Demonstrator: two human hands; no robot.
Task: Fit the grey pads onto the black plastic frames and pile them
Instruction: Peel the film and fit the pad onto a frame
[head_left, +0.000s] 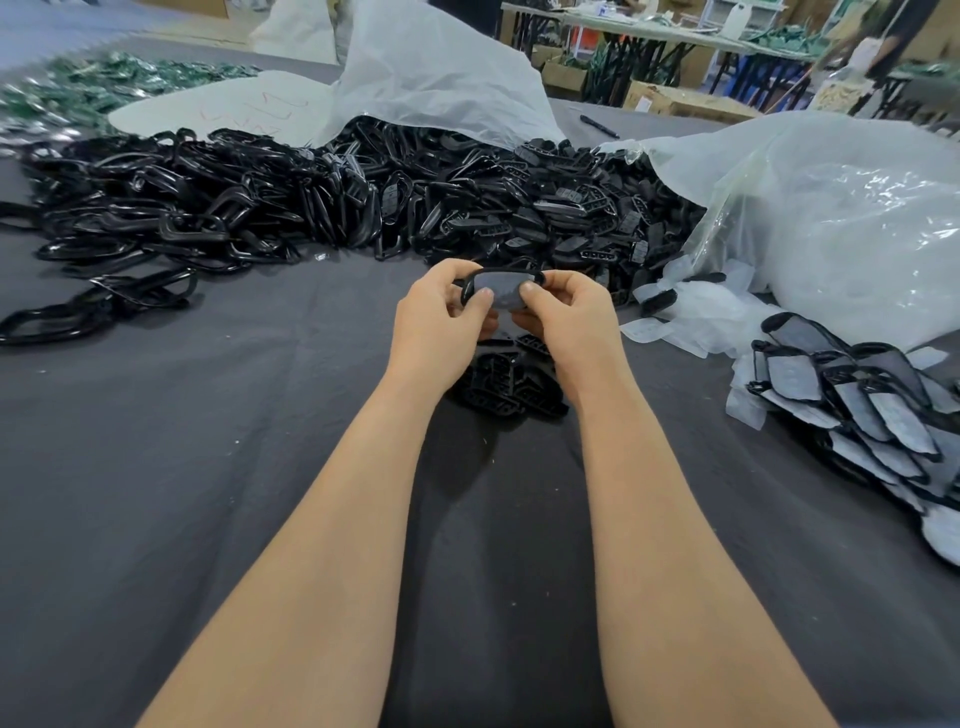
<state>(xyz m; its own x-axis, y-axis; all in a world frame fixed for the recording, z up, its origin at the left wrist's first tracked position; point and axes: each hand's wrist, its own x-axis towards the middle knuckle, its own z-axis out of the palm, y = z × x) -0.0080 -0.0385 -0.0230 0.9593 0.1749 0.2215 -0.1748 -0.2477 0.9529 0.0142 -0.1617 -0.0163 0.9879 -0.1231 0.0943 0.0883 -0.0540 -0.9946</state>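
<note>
- Left hand (441, 317) and right hand (566, 317) are both curled round one black plastic frame (467, 291), one at each end. It is held up off the cloth. Both thumbs press on the grey pad (501, 291) lying in its opening.
- Step in hand, by judgement: seating the pad. Likely best to work the thumbs round the rim until every edge tucks in, then check for a lifted corner before letting go.
- Just below the hands: a small heap of black inserts (498, 387).
- Finished pile (857, 410) lies near, to the right. The piece should go there, facing like the rest.
- Loose pads in clear wrappers (706, 312) spill from a plastic bag (841, 223).
- Ahead: a large heap of bare frames (182, 218), well apart from the finished ones.
- Surface: dark grey cloth (208, 467), creased.
- Room: a workshop, with trestle tables (649, 31) behind, blurred.
</note>
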